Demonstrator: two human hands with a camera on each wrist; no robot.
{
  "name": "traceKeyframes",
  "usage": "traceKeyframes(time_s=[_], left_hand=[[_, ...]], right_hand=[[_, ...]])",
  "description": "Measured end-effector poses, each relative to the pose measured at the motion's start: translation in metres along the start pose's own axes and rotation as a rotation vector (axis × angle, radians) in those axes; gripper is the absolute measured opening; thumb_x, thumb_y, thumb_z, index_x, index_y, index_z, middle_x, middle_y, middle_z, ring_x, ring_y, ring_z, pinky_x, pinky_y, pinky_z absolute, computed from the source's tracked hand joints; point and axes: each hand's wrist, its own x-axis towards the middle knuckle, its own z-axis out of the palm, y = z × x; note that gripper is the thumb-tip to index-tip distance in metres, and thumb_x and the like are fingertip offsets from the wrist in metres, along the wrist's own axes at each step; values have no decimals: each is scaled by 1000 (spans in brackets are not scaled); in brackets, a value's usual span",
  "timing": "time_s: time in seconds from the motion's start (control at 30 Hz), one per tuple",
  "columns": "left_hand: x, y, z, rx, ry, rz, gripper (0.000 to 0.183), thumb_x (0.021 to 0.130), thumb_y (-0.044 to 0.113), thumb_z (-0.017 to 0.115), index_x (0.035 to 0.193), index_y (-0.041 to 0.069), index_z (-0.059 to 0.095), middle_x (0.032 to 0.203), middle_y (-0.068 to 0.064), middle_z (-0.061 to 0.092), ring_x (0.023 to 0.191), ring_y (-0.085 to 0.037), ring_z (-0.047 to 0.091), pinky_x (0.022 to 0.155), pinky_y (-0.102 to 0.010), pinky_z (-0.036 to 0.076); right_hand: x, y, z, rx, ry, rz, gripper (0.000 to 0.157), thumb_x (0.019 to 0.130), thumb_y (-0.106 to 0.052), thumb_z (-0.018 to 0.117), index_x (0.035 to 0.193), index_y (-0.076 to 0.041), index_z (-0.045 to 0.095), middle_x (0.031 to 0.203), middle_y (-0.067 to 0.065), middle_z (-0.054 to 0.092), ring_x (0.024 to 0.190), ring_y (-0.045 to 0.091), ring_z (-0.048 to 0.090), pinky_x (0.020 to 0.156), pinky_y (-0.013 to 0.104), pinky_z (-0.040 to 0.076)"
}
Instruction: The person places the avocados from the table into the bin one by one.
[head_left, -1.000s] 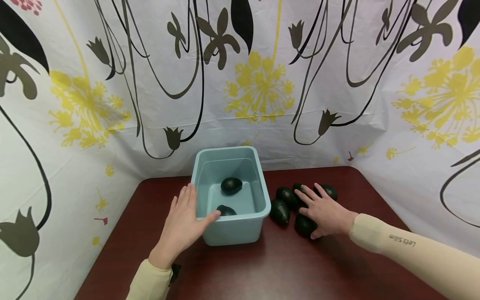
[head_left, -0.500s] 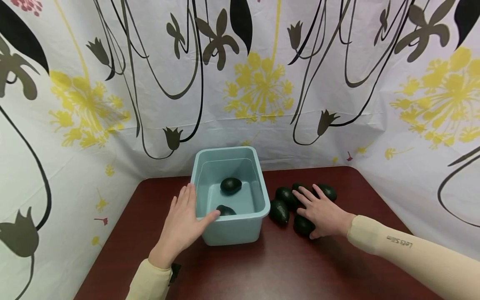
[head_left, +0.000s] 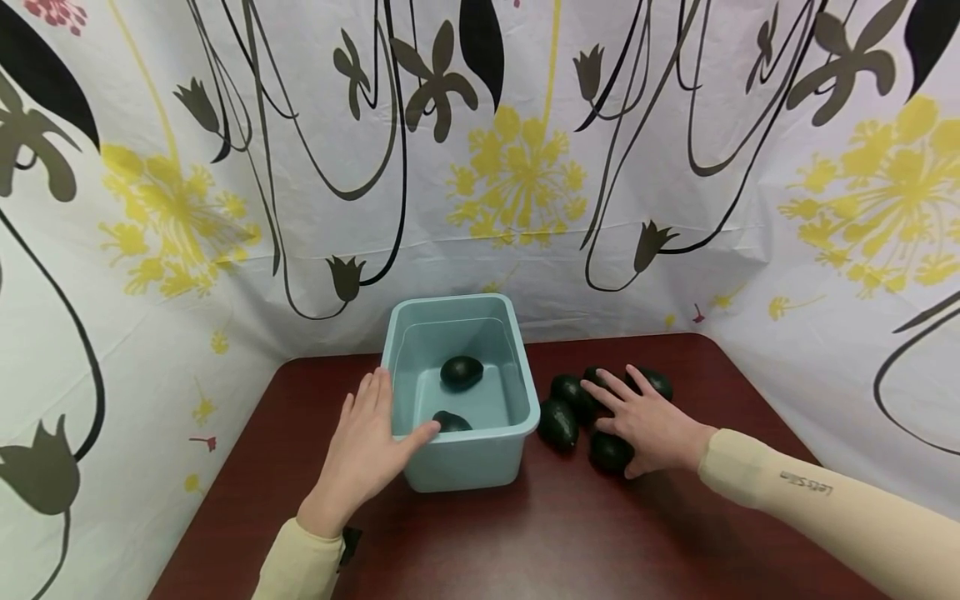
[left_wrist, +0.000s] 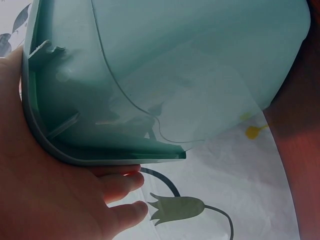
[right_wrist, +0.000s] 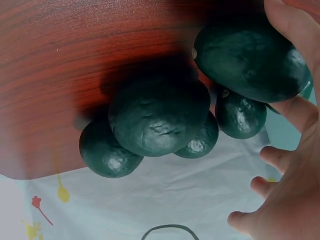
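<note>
A pale blue-green plastic bin (head_left: 465,462) stands upright on the table, with one avocado (head_left: 462,372) on its floor and another (head_left: 452,422) near its front wall. My left hand (head_left: 362,454) lies along the bin's left side, fingers straight, thumb over the front rim; in the left wrist view the fingertips (left_wrist: 132,212) sit just outside the rim. To the bin's right, my right hand (head_left: 654,429) spreads over a group of avocados (head_left: 558,425). Its thumb and index finger pinch the nearest avocado (right_wrist: 250,60), while the other fingers stretch out above the rest.
A dark red wooden table (head_left: 555,533) carries everything. White flower-patterned cloth (head_left: 480,192) hangs right behind the bin and along both sides. Another avocado (head_left: 651,383) lies at the back right, beyond my right hand. A small dark object (head_left: 348,546) shows by my left wrist.
My right hand and the avocado between its thumb and index finger shift slightly left, then back right. The left hand, the bin and the other avocados stay in place.
</note>
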Motion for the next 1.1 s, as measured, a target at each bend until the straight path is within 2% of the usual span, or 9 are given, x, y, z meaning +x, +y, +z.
traceKeyframes(time_s=[0.3, 0.9, 1.1], left_hand=[[0, 0, 0, 1, 0, 2, 120, 82, 87, 44, 160, -1, 16, 166, -16, 14, 152, -36, 14, 118, -60, 13], [0, -2, 2, 1, -7, 2, 120, 82, 87, 43, 160, -1, 16, 166, -16, 13, 152, -35, 13, 118, -61, 13], [0, -1, 0, -4, -5, 4, 120, 83, 87, 43, 160, -1, 16, 166, -16, 14, 152, -35, 13, 119, -60, 12]], right_hand=[[-2, 5, -7, -6, -12, 0, 75, 52, -63, 92, 115, -25, 76, 162, 20, 27, 149, 49, 12, 110, 75, 10], [-4, 13, -21, -30, 35, 11, 73, 47, -63, 94, 110, -29, 78, 164, 16, 23, 149, 48, 12, 110, 74, 8], [-2, 15, -28, -27, 33, 26, 73, 47, -63, 94, 111, -30, 78, 165, 15, 20, 150, 47, 8, 111, 74, 3]])
